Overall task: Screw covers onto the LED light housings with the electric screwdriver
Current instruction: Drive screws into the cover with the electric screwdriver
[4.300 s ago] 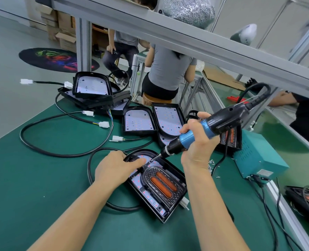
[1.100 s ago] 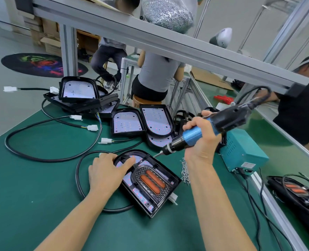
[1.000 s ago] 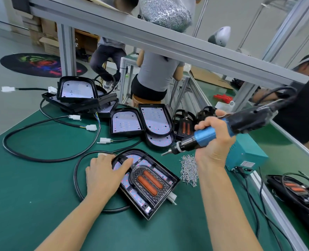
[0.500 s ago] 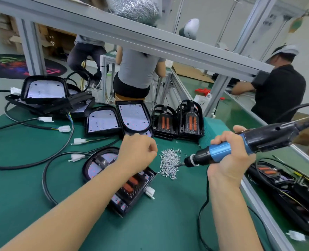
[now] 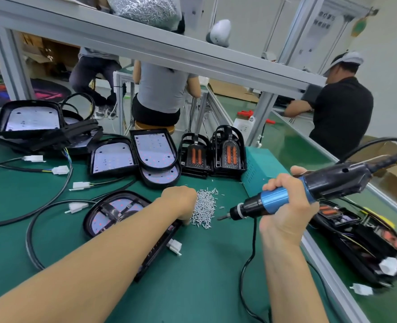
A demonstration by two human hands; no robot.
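Note:
A black LED light housing [image 5: 113,212] lies on the green mat, half hidden under my left forearm. My left hand [image 5: 180,200] reaches over it to the left edge of a pile of small silver screws [image 5: 205,207]; its fingertips are curled down and hidden, so a pinched screw cannot be seen. My right hand [image 5: 286,206] grips the blue and black electric screwdriver [image 5: 293,193], whose bit points left, just right of the screw pile and above the mat.
Two stacks of black covers with orange lenses [image 5: 213,157] stand behind the screws. Open housings [image 5: 154,155] and cables [image 5: 53,197] fill the left. A teal power box [image 5: 261,171] sits right of the covers. Finished lights [image 5: 365,241] lie at the far right. People work beyond the frame.
My left hand has left the housing and moved right to the screw pile. The screwdriver has swung right, away from the housing, and lowered beside the screws.

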